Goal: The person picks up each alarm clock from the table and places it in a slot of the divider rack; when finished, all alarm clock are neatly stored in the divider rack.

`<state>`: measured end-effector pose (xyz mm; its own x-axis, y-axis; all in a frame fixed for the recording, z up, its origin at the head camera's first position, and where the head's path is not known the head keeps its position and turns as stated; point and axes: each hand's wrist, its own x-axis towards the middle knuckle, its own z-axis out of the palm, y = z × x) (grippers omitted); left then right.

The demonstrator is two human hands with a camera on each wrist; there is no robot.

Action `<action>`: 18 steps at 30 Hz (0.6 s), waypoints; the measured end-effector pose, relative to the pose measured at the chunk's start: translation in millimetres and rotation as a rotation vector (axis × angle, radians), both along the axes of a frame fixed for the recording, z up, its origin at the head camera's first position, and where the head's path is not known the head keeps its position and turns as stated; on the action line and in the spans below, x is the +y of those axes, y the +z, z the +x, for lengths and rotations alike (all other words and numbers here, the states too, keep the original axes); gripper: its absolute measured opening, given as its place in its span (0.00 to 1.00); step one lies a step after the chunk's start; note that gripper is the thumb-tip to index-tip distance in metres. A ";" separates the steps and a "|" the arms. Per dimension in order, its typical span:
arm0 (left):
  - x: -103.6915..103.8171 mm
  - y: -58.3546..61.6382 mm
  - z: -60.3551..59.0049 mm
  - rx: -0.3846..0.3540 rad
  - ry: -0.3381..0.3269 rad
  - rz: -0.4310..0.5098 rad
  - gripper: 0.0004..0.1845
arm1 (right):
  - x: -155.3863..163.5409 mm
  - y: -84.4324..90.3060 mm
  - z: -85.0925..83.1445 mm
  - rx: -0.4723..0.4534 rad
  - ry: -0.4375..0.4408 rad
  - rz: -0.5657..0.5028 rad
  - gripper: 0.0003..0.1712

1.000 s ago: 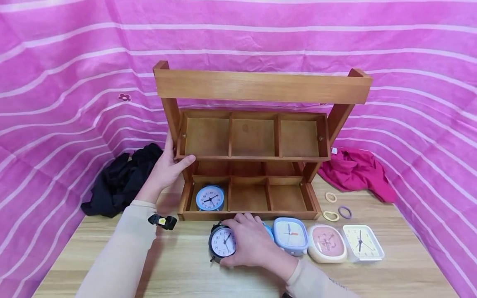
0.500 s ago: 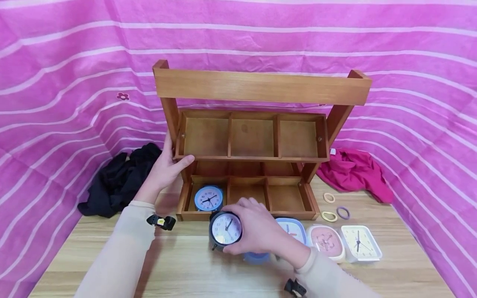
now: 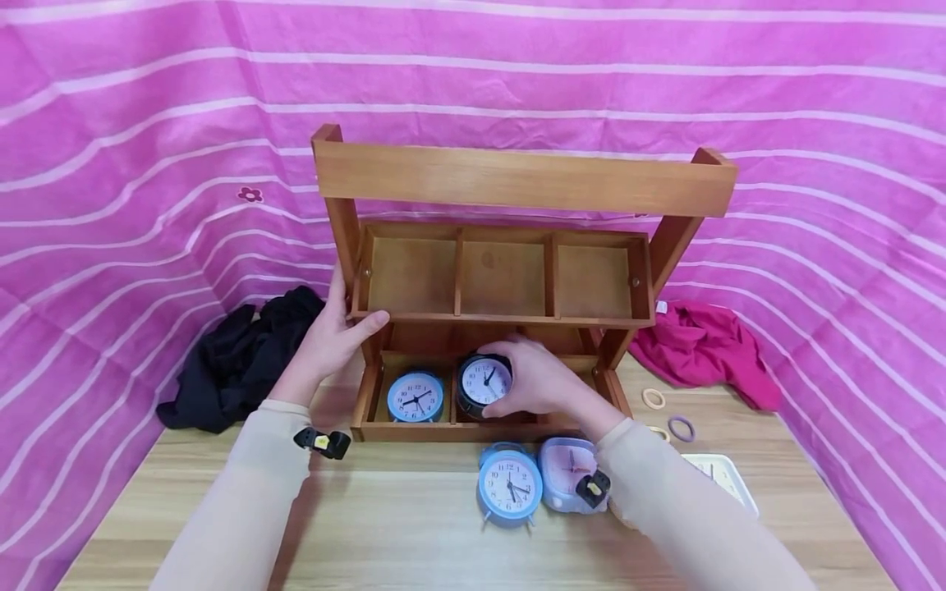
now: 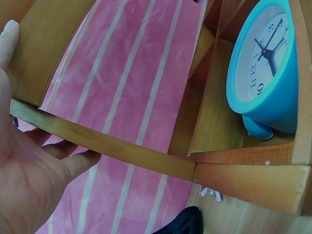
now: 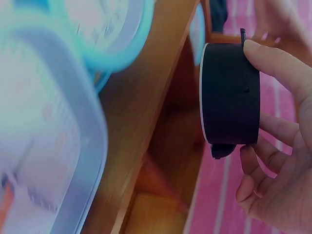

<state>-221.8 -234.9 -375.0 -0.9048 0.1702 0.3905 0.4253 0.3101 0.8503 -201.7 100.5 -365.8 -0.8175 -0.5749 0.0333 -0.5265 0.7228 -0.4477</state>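
A two-tier wooden rack stands on the table. My right hand grips a round black alarm clock over the middle compartment of the lower tray; the right wrist view shows its black casing between my fingers. A blue round clock stands in the lower left compartment, seen close in the left wrist view as the blue clock. My left hand holds the left end of the upper tray, thumb along its front rail.
On the table in front of the rack stand a blue twin-bell clock and a lilac square clock; a cream clock peeks past my forearm. Hair rings lie at right. Black cloth left, magenta cloth right.
My right hand has lifted the black clock off the table and carried it away from me into the lower tray's middle compartment. The blue twin-bell clock is now uncovered. My left hand stays put.
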 end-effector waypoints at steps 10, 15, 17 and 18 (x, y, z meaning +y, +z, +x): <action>1.1 0.4 0.3 0.001 0.000 -0.001 0.57 | 6.5 -22.2 -21.3 -0.119 -0.004 0.035 0.46; 1.0 0.4 -0.2 -0.002 0.007 0.002 0.57 | 7.5 -30.5 -24.8 -0.108 0.004 0.049 0.45; 0.9 0.5 -0.4 -0.004 0.008 0.003 0.57 | 7.6 -33.2 -25.7 -0.118 0.003 0.050 0.45; 0.8 0.3 -0.6 -0.004 0.007 0.004 0.57 | 7.6 -34.3 -26.0 -0.125 0.000 0.049 0.45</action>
